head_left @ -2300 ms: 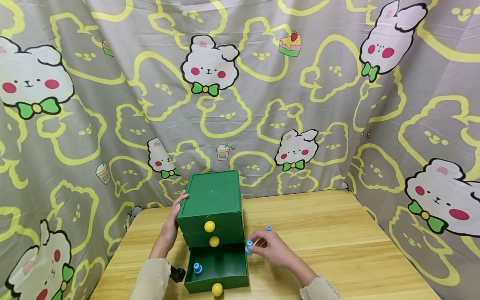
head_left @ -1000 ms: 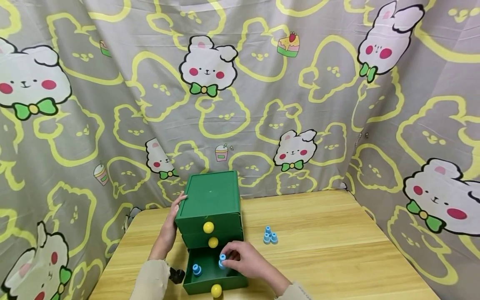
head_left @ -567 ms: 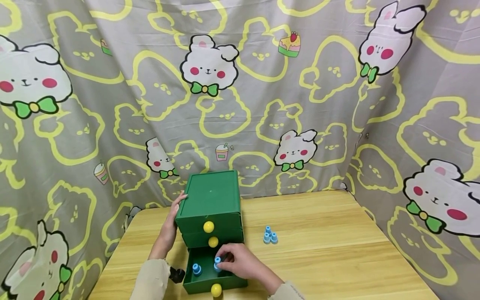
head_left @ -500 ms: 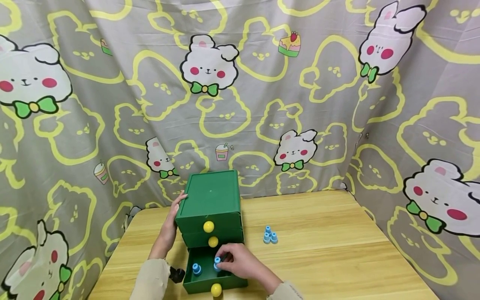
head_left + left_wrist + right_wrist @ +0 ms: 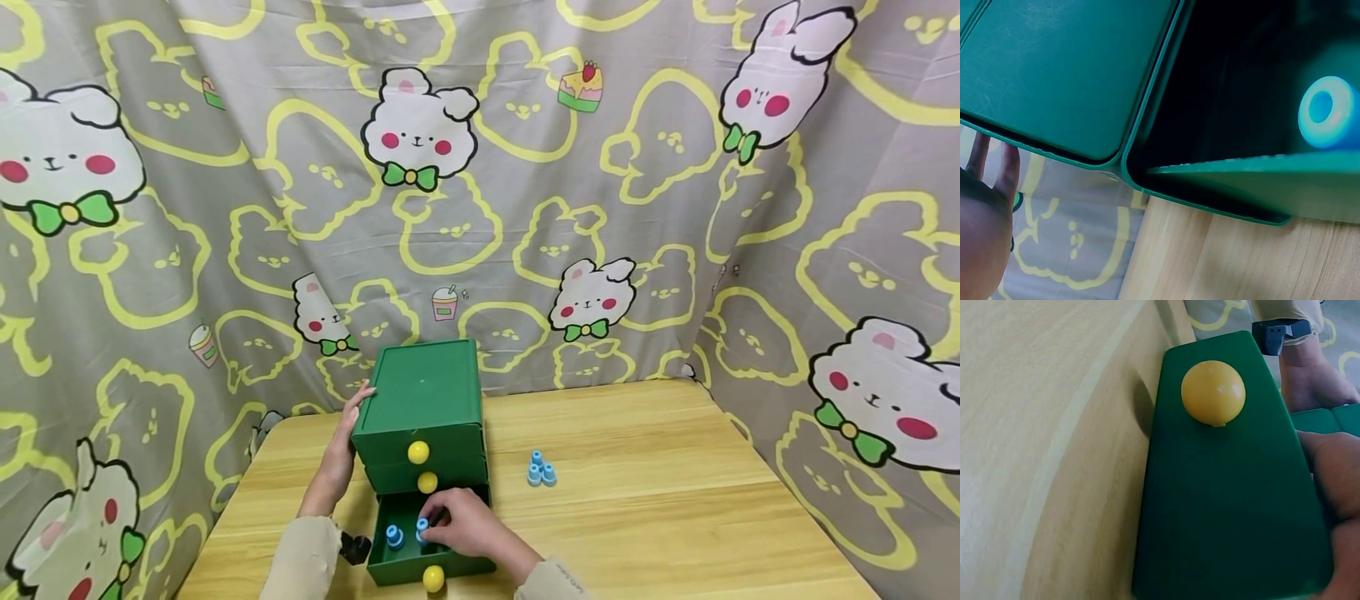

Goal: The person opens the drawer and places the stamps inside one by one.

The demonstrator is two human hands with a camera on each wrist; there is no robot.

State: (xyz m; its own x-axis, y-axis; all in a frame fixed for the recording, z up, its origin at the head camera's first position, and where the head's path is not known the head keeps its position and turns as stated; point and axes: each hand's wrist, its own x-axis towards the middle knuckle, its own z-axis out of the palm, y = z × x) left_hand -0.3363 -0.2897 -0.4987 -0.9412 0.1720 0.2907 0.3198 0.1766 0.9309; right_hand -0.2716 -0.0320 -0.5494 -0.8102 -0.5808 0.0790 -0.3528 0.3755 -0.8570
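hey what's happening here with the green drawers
A person's right hand pinches a small blue piece inside the open bottom drawer, next to a second blue piece. The left hand rests against the side of the green cabinet. Three more blue pieces stand grouped on the wooden table.

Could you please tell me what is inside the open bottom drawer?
The open bottom drawer holds one blue piece at left; the right hand pinches a second blue piece inside it. That hand hides part of the floor, and the green cabinet covers the far end.
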